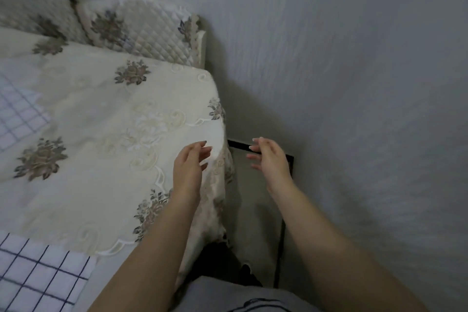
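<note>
A cream embroidered cover (106,119) with brown flower motifs lies over a sofa or bed and hangs down at its right corner. My left hand (190,162) hovers above that corner with fingers loosely spread, holding nothing. My right hand (271,157) is held out to the right of the corner, over the narrow gap by the wall, fingers relaxed and empty. The two palms face each other.
A quilted floral backrest cover (141,30) stands behind. White cloth with a dark grid (38,273) lies at the lower left and left edge. A grey wall (354,83) with a black skirting strip (281,248) closes the right side. Grey floor fills the gap.
</note>
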`<move>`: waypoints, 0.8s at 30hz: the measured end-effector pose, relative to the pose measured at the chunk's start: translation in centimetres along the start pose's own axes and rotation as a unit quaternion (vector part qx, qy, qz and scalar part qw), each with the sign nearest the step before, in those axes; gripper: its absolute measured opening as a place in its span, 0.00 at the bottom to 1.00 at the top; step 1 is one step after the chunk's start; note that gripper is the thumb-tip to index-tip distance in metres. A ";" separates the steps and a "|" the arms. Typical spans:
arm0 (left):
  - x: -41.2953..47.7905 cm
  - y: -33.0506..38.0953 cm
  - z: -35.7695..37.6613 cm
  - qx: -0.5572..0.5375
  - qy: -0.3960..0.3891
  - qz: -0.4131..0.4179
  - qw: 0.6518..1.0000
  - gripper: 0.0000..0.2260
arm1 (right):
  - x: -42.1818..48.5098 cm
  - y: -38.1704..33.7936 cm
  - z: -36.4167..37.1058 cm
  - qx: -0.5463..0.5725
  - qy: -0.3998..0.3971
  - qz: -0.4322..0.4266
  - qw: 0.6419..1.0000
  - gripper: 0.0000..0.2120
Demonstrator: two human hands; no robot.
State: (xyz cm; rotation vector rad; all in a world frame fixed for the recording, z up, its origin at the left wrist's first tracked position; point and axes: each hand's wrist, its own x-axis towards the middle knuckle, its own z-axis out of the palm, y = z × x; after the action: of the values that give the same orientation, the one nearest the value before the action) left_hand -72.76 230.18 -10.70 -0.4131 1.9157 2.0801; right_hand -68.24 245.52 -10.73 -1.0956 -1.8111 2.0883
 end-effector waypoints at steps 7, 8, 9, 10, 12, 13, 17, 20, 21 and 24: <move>5.3 2.3 -2.1 -0.054 0.112 -0.001 0.992 0.10 | 5.2 -3.3 7.5 -0.036 -0.109 -0.004 0.993 0.10; 6.5 2.7 -2.5 -0.070 0.129 0.003 0.989 0.10 | 5.9 -3.8 9.0 -0.051 -0.132 -0.007 0.990 0.10; 7.7 3.0 -3.1 -0.085 0.147 0.007 0.985 0.10 | 6.8 -4.1 10.6 -0.066 -0.155 -0.010 0.986 0.09; 8.7 3.4 -3.5 -0.097 0.164 0.008 0.982 0.10 | 7.5 -4.4 12.1 -0.080 -0.175 -0.012 0.981 0.09; 10.8 4.2 -4.6 -0.125 0.195 0.007 0.973 0.10 | 8.8 -5.1 15.3 -0.109 -0.212 -0.021 0.971 0.10; 11.7 4.7 -5.2 -0.141 0.212 0.007 0.967 0.10 | 9.4 -5.5 17.0 -0.121 -0.231 -0.027 0.965 0.10; 13.5 5.7 -8.1 -0.190 0.280 -0.003 0.941 0.10 | 10.6 -6.2 22.6 -0.165 -0.292 -0.025 0.942 0.12; 13.8 5.8 -10.5 -0.203 0.316 -0.012 0.927 0.10 | 10.4 -6.2 25.8 -0.176 -0.325 -0.014 0.929 0.12; 13.9 5.6 -11.4 -0.204 0.329 -0.014 0.922 0.10 | 10.1 -6.1 26.7 -0.180 -0.336 -0.010 0.925 0.12; 14.0 5.3 -13.7 -0.222 0.362 -0.020 0.905 0.10 | 9.5 -5.5 29.1 -0.191 -0.370 0.003 0.909 0.10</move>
State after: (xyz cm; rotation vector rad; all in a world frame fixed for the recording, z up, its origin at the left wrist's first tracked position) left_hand -87.47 216.34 -12.40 -1.4909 1.6788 2.5549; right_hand -94.79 229.32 -9.84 -0.3413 -2.6302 2.4120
